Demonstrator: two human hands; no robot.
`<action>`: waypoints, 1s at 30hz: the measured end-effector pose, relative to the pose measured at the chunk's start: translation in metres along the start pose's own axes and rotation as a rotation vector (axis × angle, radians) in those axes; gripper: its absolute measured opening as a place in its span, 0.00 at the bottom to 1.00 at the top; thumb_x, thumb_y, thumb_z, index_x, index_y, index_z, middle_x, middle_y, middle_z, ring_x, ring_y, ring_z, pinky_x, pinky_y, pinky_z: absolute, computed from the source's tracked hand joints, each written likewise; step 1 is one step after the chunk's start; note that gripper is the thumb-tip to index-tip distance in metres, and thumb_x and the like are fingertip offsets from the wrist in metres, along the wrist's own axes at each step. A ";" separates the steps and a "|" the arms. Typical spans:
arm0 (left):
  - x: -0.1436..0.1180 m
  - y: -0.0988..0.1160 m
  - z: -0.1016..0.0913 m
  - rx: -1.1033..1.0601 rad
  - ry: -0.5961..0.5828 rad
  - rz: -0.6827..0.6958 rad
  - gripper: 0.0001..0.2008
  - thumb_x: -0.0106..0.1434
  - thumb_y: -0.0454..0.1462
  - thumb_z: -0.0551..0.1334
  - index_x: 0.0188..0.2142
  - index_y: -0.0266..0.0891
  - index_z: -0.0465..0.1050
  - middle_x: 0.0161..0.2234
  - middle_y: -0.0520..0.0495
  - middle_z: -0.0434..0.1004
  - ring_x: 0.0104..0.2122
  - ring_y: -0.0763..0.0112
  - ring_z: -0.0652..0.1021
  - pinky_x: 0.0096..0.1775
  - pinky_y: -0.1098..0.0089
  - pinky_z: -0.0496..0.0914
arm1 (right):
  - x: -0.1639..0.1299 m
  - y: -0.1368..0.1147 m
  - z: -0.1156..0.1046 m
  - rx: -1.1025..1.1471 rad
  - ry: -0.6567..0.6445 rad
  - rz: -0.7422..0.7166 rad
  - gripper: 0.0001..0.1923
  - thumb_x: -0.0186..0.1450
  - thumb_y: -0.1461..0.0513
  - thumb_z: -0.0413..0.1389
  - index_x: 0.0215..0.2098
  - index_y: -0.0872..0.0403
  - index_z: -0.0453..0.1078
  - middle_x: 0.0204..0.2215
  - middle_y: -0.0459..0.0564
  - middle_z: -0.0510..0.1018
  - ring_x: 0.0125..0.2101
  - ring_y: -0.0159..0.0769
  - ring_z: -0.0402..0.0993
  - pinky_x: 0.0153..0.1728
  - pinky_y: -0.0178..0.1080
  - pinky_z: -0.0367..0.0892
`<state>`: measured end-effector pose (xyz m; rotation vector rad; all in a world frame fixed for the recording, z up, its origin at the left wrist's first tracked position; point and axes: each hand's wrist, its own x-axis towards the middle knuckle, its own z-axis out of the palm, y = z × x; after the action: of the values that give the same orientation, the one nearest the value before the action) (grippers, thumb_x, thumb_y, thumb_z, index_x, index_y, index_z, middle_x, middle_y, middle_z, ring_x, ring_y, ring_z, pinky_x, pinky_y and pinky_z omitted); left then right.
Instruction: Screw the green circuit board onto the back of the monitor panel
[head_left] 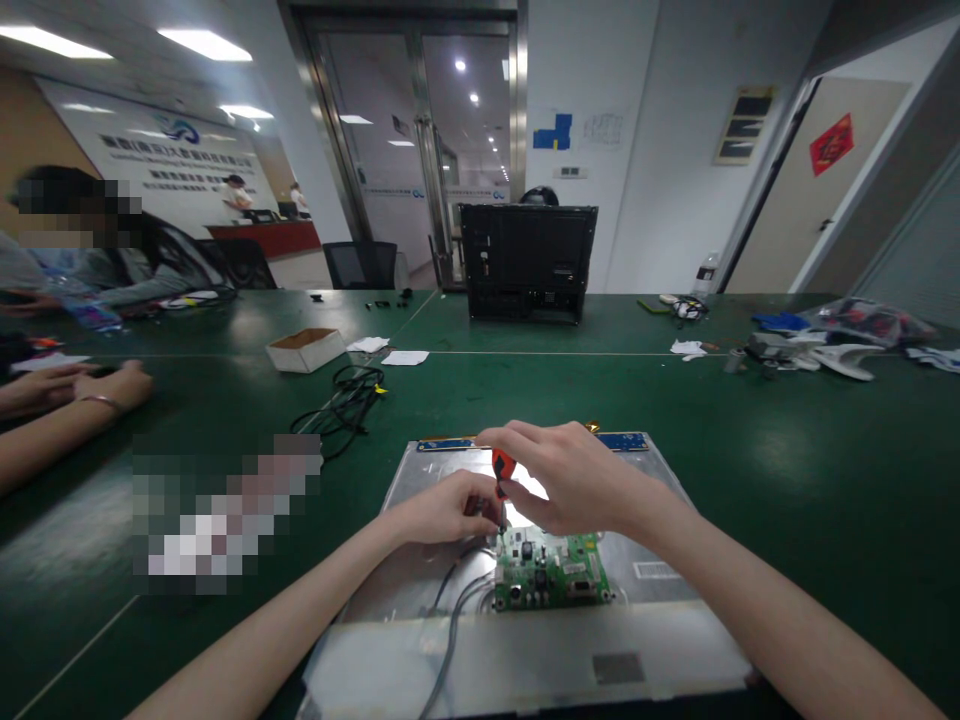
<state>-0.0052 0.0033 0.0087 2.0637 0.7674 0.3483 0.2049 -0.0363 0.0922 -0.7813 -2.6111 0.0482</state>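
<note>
— So, where are we with the circuit board [551, 570]?

— We have it lying on the metal panel [660, 520] near the counter's [787, 450] front edge. Our right hand [577, 480] has its fingers closed round the screwdriver [501, 480], tip down at the board's corner; our left hand [450, 508] curls beside the shaft, steadying it.

— Done yet?

— Seemingly not: cables [450, 610] remain attached, and the board is in place.

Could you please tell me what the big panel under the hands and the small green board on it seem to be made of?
The panel looks like bare sheet metal: dull silver, softly reflecting light. The green board appears to be a fibreglass circuit board, glossy green and studded with small components.
</note>
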 end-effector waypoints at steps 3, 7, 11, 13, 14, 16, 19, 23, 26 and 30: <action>0.000 0.001 0.000 -0.009 -0.007 0.006 0.01 0.54 0.33 0.65 0.28 0.37 0.74 0.25 0.53 0.71 0.26 0.73 0.70 0.29 0.73 0.65 | 0.000 0.000 0.000 0.001 -0.006 0.007 0.22 0.65 0.64 0.49 0.57 0.56 0.58 0.44 0.53 0.75 0.30 0.32 0.69 0.26 0.36 0.58; 0.000 0.001 -0.001 0.004 -0.005 -0.008 0.02 0.54 0.34 0.65 0.29 0.37 0.74 0.25 0.52 0.71 0.26 0.72 0.70 0.28 0.73 0.65 | 0.000 0.000 0.000 0.003 -0.005 0.009 0.22 0.65 0.64 0.49 0.57 0.57 0.59 0.44 0.53 0.75 0.29 0.32 0.69 0.26 0.36 0.57; 0.000 0.000 -0.001 0.008 -0.015 -0.020 0.03 0.54 0.34 0.65 0.30 0.36 0.74 0.26 0.52 0.72 0.26 0.72 0.71 0.28 0.73 0.65 | 0.000 0.001 0.000 0.006 -0.004 0.013 0.21 0.65 0.64 0.49 0.57 0.57 0.60 0.44 0.52 0.75 0.28 0.31 0.68 0.25 0.35 0.56; 0.000 -0.002 -0.001 0.002 -0.022 -0.034 0.04 0.54 0.34 0.65 0.31 0.36 0.74 0.26 0.52 0.72 0.26 0.72 0.71 0.28 0.73 0.64 | 0.000 0.001 0.000 0.003 -0.003 0.017 0.21 0.65 0.63 0.49 0.56 0.57 0.60 0.43 0.52 0.76 0.28 0.30 0.68 0.25 0.35 0.55; 0.000 -0.003 -0.001 0.001 -0.024 -0.040 0.04 0.54 0.34 0.65 0.31 0.36 0.74 0.26 0.52 0.72 0.26 0.72 0.71 0.28 0.73 0.64 | 0.000 0.001 0.000 0.002 -0.005 0.019 0.20 0.66 0.63 0.49 0.56 0.56 0.60 0.42 0.51 0.76 0.28 0.30 0.68 0.25 0.35 0.55; -0.001 -0.004 -0.001 0.001 -0.022 -0.042 0.04 0.54 0.34 0.65 0.31 0.36 0.74 0.26 0.53 0.72 0.26 0.72 0.71 0.29 0.73 0.64 | 0.001 0.000 0.000 0.001 -0.010 0.020 0.19 0.66 0.62 0.49 0.56 0.56 0.61 0.41 0.51 0.77 0.28 0.30 0.68 0.25 0.34 0.54; -0.001 -0.006 -0.001 0.001 -0.010 -0.031 0.05 0.54 0.35 0.65 0.32 0.36 0.74 0.27 0.52 0.72 0.26 0.71 0.72 0.29 0.72 0.65 | 0.001 0.000 0.001 0.003 -0.013 0.022 0.19 0.67 0.61 0.50 0.56 0.56 0.60 0.41 0.51 0.77 0.30 0.32 0.71 0.26 0.35 0.54; -0.001 -0.005 0.001 -0.017 0.005 -0.025 0.05 0.54 0.34 0.65 0.32 0.36 0.74 0.27 0.51 0.74 0.27 0.71 0.72 0.29 0.73 0.65 | 0.002 0.001 0.002 -0.008 -0.008 0.032 0.17 0.69 0.59 0.50 0.55 0.56 0.60 0.39 0.51 0.78 0.29 0.32 0.71 0.25 0.35 0.53; -0.001 -0.004 0.002 -0.024 0.012 -0.025 0.05 0.54 0.34 0.65 0.31 0.36 0.75 0.27 0.51 0.74 0.27 0.71 0.72 0.30 0.73 0.66 | 0.001 0.002 0.003 -0.020 -0.010 0.024 0.15 0.69 0.58 0.50 0.52 0.55 0.62 0.37 0.49 0.78 0.29 0.32 0.71 0.25 0.35 0.53; -0.001 -0.004 0.001 -0.005 0.009 -0.049 0.04 0.54 0.35 0.65 0.30 0.37 0.74 0.26 0.52 0.72 0.27 0.71 0.72 0.29 0.73 0.65 | 0.000 0.002 0.002 -0.016 0.028 -0.002 0.17 0.68 0.59 0.50 0.54 0.54 0.61 0.41 0.51 0.76 0.30 0.33 0.70 0.25 0.35 0.56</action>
<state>-0.0069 0.0037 0.0054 2.0361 0.8202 0.3327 0.2052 -0.0339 0.0903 -0.7789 -2.5892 0.0154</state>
